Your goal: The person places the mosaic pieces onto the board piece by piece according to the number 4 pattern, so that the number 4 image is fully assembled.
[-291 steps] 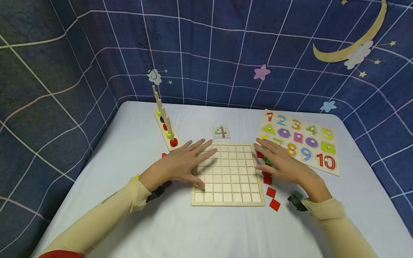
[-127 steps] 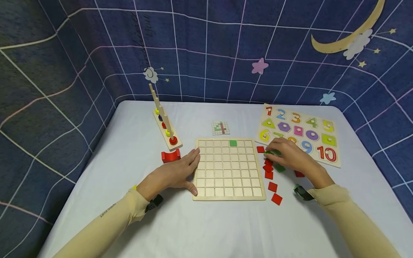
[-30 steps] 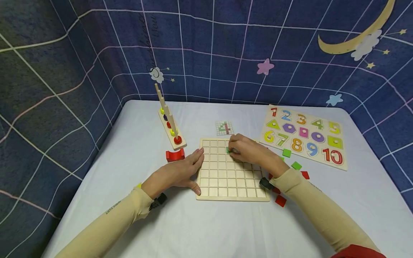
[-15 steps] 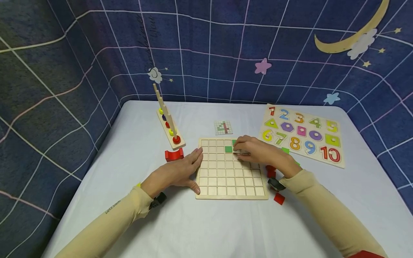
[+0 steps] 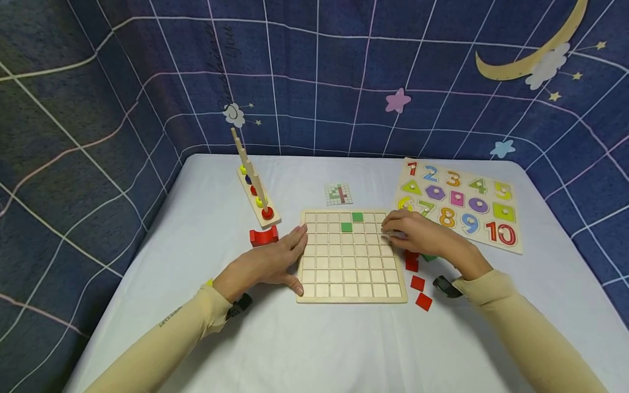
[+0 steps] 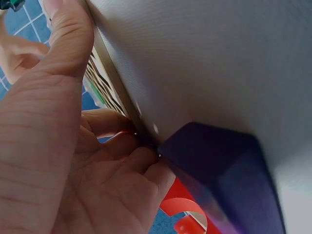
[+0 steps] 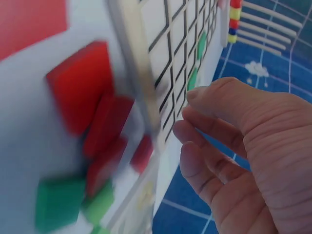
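Nearest, two red tiles (image 5: 420,292) lie on the white table (image 5: 314,349) by the grid board's (image 5: 351,273) right corner. The left hand (image 5: 267,262) rests flat against the board's left edge, fingers straight and together, thumb at the near corner. The right hand (image 5: 417,236) hovers at the board's right edge over a heap of red and green tiles, fingers loosely curled, holding nothing visible. Two green tiles (image 5: 351,221) sit in the board's far rows. Beyond lie a pattern card (image 5: 338,194), a peg rack (image 5: 255,191) and a number puzzle (image 5: 459,202).
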